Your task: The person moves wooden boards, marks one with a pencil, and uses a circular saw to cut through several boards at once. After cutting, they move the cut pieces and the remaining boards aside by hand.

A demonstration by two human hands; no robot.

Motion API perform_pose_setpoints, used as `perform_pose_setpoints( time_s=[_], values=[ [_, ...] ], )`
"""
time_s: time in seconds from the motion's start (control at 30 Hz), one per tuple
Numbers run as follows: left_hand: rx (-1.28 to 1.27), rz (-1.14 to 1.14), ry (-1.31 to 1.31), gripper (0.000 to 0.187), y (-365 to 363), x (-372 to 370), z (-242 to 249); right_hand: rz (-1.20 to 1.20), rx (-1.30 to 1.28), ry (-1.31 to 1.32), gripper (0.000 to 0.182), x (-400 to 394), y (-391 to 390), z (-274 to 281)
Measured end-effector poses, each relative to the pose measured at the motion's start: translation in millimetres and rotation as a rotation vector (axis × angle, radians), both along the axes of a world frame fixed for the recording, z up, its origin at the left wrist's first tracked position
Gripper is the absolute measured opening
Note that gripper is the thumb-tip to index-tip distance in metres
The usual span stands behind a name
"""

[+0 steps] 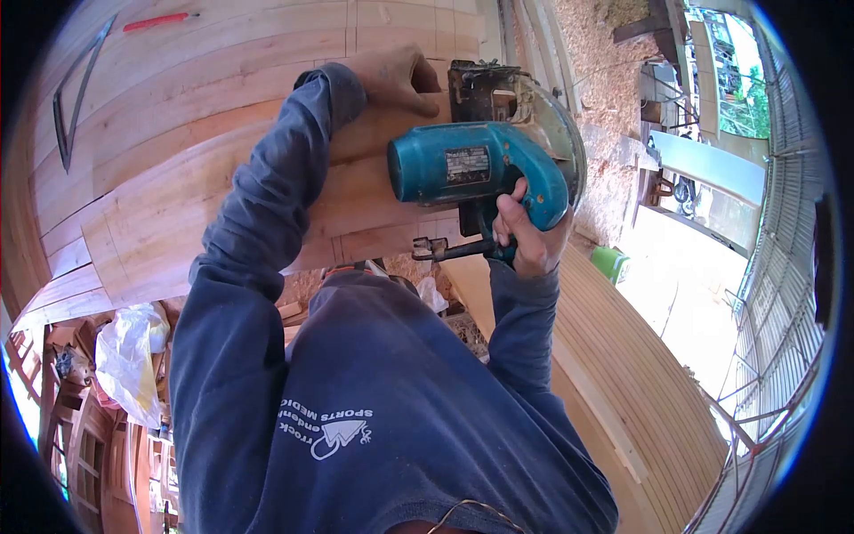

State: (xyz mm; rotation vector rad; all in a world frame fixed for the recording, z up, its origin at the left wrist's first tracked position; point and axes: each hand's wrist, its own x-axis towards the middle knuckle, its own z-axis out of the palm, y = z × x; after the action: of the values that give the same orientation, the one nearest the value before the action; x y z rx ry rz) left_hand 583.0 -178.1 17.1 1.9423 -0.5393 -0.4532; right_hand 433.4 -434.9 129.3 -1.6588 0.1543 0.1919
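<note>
My right hand is wrapped around the rear handle of a teal circular saw, with the thumb over the grip. The saw lies across the pale wooden boards, its motor pointing left and its round guard at the boards' right end. The blade is hidden from here. My left hand rests on the boards just left of the saw's metal base plate. Its fingers and thumb curve apart, with nothing visible between them.
A red pencil-like marker and a dark metal square lie on the boards at upper left. Sawdust covers the ground at right. Stacked long planks are at lower right, and a white plastic bag hangs at lower left.
</note>
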Motion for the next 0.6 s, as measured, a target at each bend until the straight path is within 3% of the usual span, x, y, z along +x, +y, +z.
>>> perform_pose_setpoints(
  time_s=[0.6],
  values=[
    [-0.002,-0.045,0.036,0.042,-7,-12,-7,0.013,0.044,-0.023,0.015,3,3,-1]
  ],
)
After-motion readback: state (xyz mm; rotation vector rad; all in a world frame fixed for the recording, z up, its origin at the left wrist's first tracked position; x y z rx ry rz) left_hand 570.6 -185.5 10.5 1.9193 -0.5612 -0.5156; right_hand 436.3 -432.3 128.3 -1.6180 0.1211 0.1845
